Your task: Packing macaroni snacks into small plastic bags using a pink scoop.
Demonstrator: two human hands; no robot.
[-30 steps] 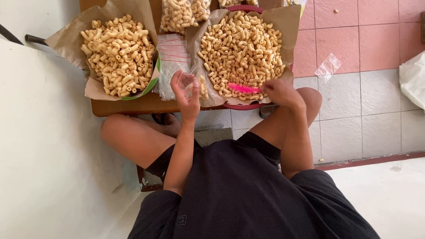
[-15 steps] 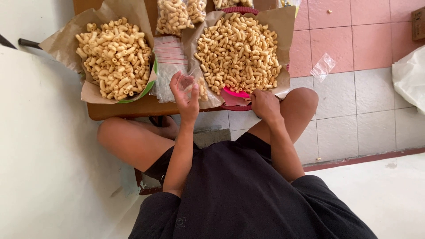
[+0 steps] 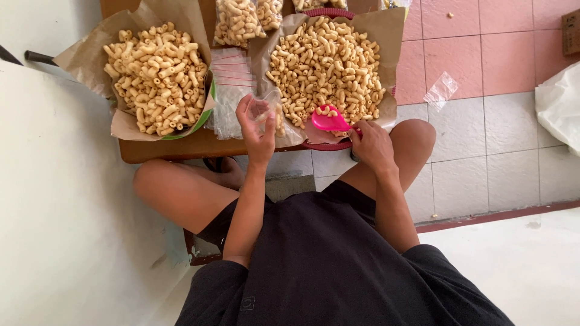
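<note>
My left hand fingers pinching a clear bag at the worktop front edge, my right hand fingers gripping a pink scoop with snacks

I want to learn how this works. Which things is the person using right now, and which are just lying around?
In use: pink scoop in the right hand; small clear bag in the left hand; right snack pile.

Lying about: left snack pile; stack of empty bags; filled bags; loose bag on the floor.
</note>
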